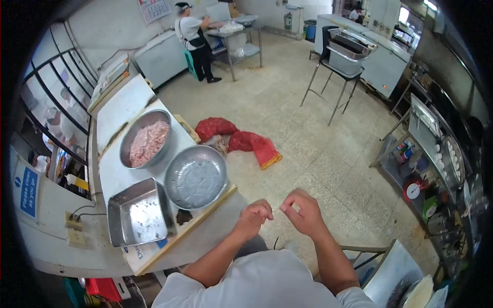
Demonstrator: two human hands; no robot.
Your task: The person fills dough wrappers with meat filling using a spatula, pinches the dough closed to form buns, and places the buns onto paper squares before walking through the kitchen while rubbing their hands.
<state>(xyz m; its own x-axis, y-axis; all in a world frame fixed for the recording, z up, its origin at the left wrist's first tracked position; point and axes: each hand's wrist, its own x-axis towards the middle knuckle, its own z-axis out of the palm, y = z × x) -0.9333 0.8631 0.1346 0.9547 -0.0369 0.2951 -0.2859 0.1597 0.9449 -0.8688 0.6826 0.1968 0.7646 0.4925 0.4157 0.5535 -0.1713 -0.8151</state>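
My left hand (255,218) is raised in front of my body with its fingers curled in. Close by on its right, my right hand (303,213) also has bent fingers, the thumb near the index finger. A small gap separates the two hands, and I see nothing in either. On the worktop to the left, a round metal bowl (196,177) is nearest my left hand; its inside looks wet. Behind it, pinkish ground meat (150,143) fills part of another metal bowl (125,146). A rectangular metal pan (138,220) sits at the near end.
Red mesh sacks (254,145) lie on the floor beside the worktop. A tall black chair (343,69) bears metal trays. Shelving on the right holds a red scale (412,191) and a tray of pale round pieces (452,159). A person (191,38) stands at a far table.
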